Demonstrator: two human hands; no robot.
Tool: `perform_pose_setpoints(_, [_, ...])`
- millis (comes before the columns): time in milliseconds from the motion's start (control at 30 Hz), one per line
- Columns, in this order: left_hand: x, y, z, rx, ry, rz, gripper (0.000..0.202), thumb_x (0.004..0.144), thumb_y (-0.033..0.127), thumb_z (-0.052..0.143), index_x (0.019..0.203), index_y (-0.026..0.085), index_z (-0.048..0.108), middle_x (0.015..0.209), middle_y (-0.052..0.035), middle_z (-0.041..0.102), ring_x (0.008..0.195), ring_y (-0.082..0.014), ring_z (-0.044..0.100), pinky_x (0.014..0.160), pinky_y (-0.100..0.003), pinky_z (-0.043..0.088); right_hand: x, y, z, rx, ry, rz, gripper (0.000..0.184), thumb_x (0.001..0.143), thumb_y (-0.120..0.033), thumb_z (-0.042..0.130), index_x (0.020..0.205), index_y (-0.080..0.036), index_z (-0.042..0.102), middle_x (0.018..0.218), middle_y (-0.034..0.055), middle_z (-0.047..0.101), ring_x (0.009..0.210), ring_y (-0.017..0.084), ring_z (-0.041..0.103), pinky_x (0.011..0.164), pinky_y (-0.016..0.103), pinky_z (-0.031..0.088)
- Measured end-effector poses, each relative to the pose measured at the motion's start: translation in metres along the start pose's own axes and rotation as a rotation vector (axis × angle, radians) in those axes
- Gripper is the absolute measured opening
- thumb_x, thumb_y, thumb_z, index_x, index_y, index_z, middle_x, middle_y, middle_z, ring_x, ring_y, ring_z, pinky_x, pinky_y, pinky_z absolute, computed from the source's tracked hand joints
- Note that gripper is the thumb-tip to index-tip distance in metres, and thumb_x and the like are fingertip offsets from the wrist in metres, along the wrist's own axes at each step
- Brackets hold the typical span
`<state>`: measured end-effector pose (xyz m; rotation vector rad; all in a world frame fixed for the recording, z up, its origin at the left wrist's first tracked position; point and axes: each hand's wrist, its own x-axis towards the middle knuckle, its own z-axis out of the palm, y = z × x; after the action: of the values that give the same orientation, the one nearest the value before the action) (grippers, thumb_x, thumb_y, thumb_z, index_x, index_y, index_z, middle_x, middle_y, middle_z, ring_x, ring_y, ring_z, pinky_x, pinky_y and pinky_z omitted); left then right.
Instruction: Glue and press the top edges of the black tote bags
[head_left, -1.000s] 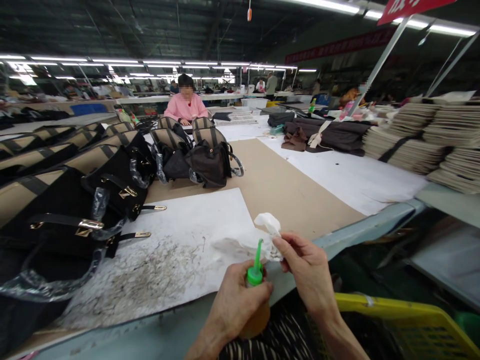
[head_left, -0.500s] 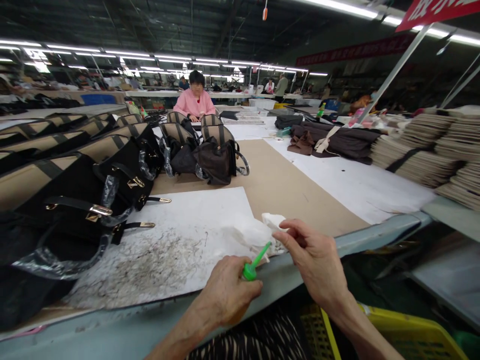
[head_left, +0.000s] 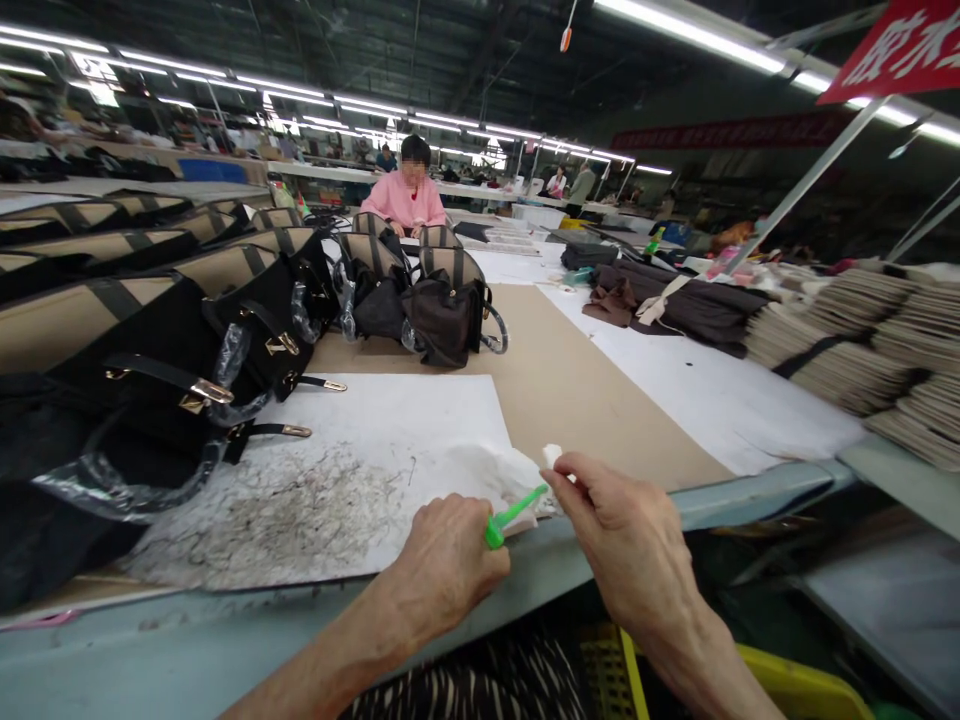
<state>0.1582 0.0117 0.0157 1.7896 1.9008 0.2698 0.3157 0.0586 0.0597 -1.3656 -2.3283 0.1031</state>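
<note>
My left hand is wrapped round a small bottle; only its green cap and nozzle show, tilted toward the right. My right hand pinches a piece of white cloth just past the nozzle tip, at the table's near edge. A crumpled white tissue lies on the smudged white paper sheet right in front of both hands.
Black and tan handbags line the left side of the table, with more farther back. A person in pink sits at the far end. Dark fabric and stacked tan pieces lie at the right. A yellow crate stands below.
The bottle in my left hand has tipped from upright to pointing right and sunk lower behind the hand. My right hand has drawn the cloth down toward the nozzle. The view has tilted up.
</note>
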Motion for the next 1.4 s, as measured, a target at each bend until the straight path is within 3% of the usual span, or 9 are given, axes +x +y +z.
perform_pose_setpoints(133, [-0.003,-0.001,-0.005,0.060,-0.028,0.052,0.016,0.063,0.024,0.048,0.068,0.017,0.063,0.066,-0.0080,0.063,0.060,-0.0199,0.055,0.052,-0.028,0.026,0.005,-0.005,0.007,0.012,-0.052,-0.042,0.036,0.091,-0.040,0.035,0.071,-0.022,0.058,0.062,0.0004,0.056,0.055,0.018,0.052,0.053,0.028,0.028])
perform_pose_setpoints(333, [-0.002,-0.008,-0.016,-0.062,-0.174,0.060,0.014,0.061,0.031,0.053,0.063,0.018,0.058,0.056,-0.0013,0.053,0.051,-0.0137,0.046,0.046,-0.024,0.025,0.008,-0.002,0.012,0.301,-0.130,-0.078,0.034,0.093,-0.039,0.039,0.076,-0.020,0.063,0.068,0.0018,0.060,0.062,0.019,0.054,0.059,0.029,0.037])
perform_pose_setpoints(467, [-0.001,-0.016,-0.019,-0.204,-0.212,0.072,0.014,0.060,0.032,0.055,0.059,0.018,0.054,0.053,0.0021,0.048,0.050,-0.0114,0.043,0.046,-0.023,0.028,0.006,0.008,0.008,0.431,-0.247,-0.140,0.026,0.093,-0.035,0.043,0.098,-0.018,0.062,0.088,0.0061,0.062,0.080,0.022,0.057,0.073,0.032,0.043])
perform_pose_setpoints(533, [-0.001,-0.018,-0.023,-0.244,-0.261,0.059,0.014,0.059,0.032,0.056,0.058,0.018,0.053,0.052,0.0029,0.048,0.050,-0.0109,0.043,0.046,-0.023,0.028,0.006,0.013,0.006,0.447,-0.312,-0.205,0.026,0.092,-0.030,0.045,0.110,-0.016,0.058,0.090,0.0069,0.060,0.080,0.022,0.056,0.073,0.033,0.044])
perform_pose_setpoints(633, [-0.001,-0.019,-0.028,-0.246,-0.340,0.033,0.017,0.058,0.034,0.058,0.056,0.018,0.052,0.051,0.0037,0.047,0.049,-0.0109,0.044,0.045,-0.023,0.029,0.006,0.017,0.005,0.367,-0.332,-0.350,0.023,0.094,-0.023,0.042,0.110,-0.014,0.056,0.088,0.0071,0.057,0.072,0.020,0.055,0.066,0.032,0.045])
perform_pose_setpoints(733, [0.000,-0.019,-0.031,-0.243,-0.410,0.027,0.020,0.058,0.038,0.058,0.057,0.019,0.052,0.049,0.0044,0.045,0.047,-0.0108,0.043,0.043,-0.023,0.029,0.006,0.018,0.008,0.139,-0.226,-0.537,0.023,0.096,-0.021,0.038,0.106,-0.013,0.058,0.092,0.0108,0.056,0.078,0.024,0.054,0.067,0.037,0.047])
perform_pose_setpoints(867, [0.002,-0.023,-0.035,-0.262,-0.494,0.094,0.023,0.058,0.041,0.059,0.061,0.019,0.054,0.052,0.0048,0.045,0.050,-0.0109,0.043,0.045,-0.023,0.030,0.004,0.016,0.015,-0.037,-0.129,-0.761,0.027,0.094,-0.013,0.037,0.117,-0.006,0.050,0.100,0.0172,0.057,0.091,0.030,0.052,0.074,0.046,0.049])
perform_pose_setpoints(1167, [0.004,-0.032,-0.039,-0.262,-0.643,0.134,0.028,0.057,0.043,0.062,0.066,0.018,0.058,0.060,0.0032,0.050,0.058,-0.0125,0.048,0.052,-0.022,0.037,-0.009,0.017,0.015,-0.096,-0.288,-1.010,0.048,0.081,0.000,0.039,0.128,0.003,0.037,0.111,0.0213,0.055,0.101,0.031,0.052,0.081,0.044,0.050])
perform_pose_setpoints(1400, [-0.001,-0.027,-0.050,-0.304,-0.771,0.160,0.026,0.058,0.039,0.065,0.074,0.019,0.066,0.062,0.0022,0.057,0.056,-0.0125,0.050,0.049,-0.022,0.036,-0.003,0.011,0.010,-0.317,-0.198,-1.208,0.034,0.086,-0.001,0.032,0.114,0.004,0.050,0.088,0.0158,0.057,0.075,0.027,0.053,0.067,0.041,0.046])
